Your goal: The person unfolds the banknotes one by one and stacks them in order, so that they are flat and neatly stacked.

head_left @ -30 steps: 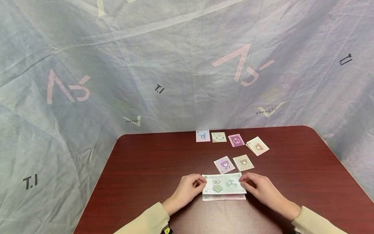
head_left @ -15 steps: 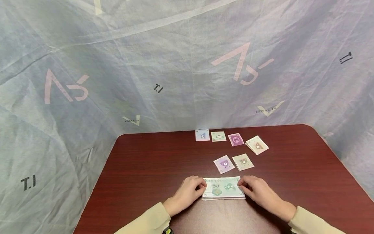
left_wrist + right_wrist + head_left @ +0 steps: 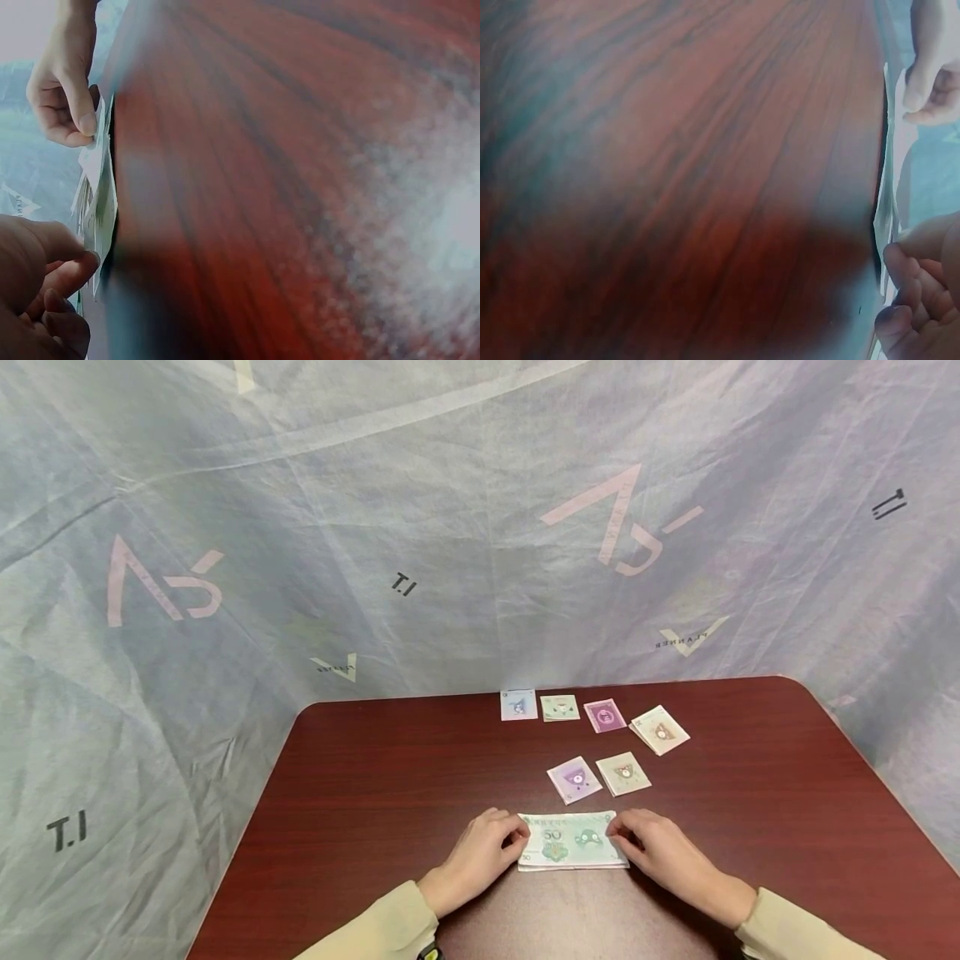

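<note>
A green 50 note (image 3: 572,840) lies near the table's front, its long side facing the person, with a pale edge of paper showing under it. My left hand (image 3: 483,857) pinches its left end between thumb and fingers, and my right hand (image 3: 667,857) pinches its right end. Seen edge-on in the left wrist view, the notes (image 3: 103,202) bow slightly apart between the left hand (image 3: 41,281) and the other hand. In the right wrist view the right hand (image 3: 926,281) holds the near end of the paper edge (image 3: 886,187).
Just behind the note lie a purple folded note (image 3: 574,779) and an olive one (image 3: 624,774). Farther back stand in a row a blue (image 3: 518,705), a green (image 3: 560,707), a magenta (image 3: 604,716) and a brown one (image 3: 660,731). Grey cloth (image 3: 450,527) hangs around the table (image 3: 360,777).
Both hands have lowered the green 50 note toward the person, over the pink 100 note, whose printed strip was visible before and is now covered.
</note>
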Demonstrator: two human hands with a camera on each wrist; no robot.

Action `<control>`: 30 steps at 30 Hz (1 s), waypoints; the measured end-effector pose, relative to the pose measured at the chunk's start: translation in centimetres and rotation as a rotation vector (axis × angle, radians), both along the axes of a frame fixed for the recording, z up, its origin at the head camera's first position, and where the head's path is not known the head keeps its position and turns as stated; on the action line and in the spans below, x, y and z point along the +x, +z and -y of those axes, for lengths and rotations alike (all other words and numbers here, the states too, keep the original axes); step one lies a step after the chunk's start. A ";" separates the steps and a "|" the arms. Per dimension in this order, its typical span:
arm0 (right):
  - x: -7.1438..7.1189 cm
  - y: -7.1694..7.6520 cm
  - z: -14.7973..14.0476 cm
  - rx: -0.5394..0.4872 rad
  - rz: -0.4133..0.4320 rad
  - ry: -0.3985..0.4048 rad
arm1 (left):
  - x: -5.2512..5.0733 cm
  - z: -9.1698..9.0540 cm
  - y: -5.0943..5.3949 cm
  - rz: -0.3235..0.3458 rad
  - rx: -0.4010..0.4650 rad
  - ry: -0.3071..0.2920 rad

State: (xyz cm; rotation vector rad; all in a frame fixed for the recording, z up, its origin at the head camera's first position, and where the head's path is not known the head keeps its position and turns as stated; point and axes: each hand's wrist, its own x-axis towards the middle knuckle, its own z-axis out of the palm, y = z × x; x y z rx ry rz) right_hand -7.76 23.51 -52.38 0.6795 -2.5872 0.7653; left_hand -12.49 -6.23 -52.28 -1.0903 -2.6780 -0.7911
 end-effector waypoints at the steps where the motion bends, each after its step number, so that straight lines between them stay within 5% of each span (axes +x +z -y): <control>1: 0.0 0.0 0.0 0.000 0.000 0.001 | 0.0 0.0 0.0 -0.005 0.004 0.002; 30: -0.4 -0.6 0.1 0.043 0.003 -0.020 | -0.4 -0.3 -0.2 0.014 0.006 0.009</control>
